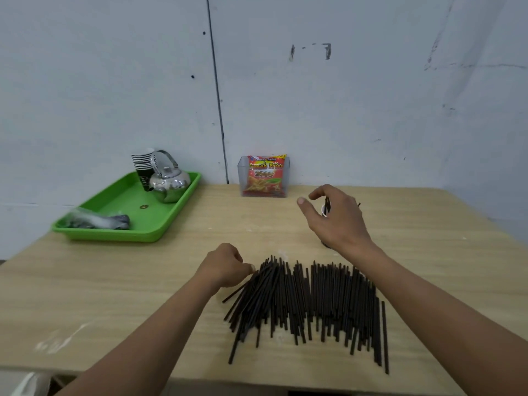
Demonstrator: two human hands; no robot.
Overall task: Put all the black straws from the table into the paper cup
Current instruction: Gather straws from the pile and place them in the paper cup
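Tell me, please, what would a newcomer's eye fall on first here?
The wide heap of black straws near the front, with the left hand pinching at its left end. Behind, the right hand hovers over a mostly hidden paper cup; a green tray sits far left.

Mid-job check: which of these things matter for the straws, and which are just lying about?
For the job: black straws; paper cup, mostly hidden behind the right hand; left hand pinching at the pile's edge.
Lying about: green tray, kettle, stacked cups, snack packet, plastic-wrapped bundle.
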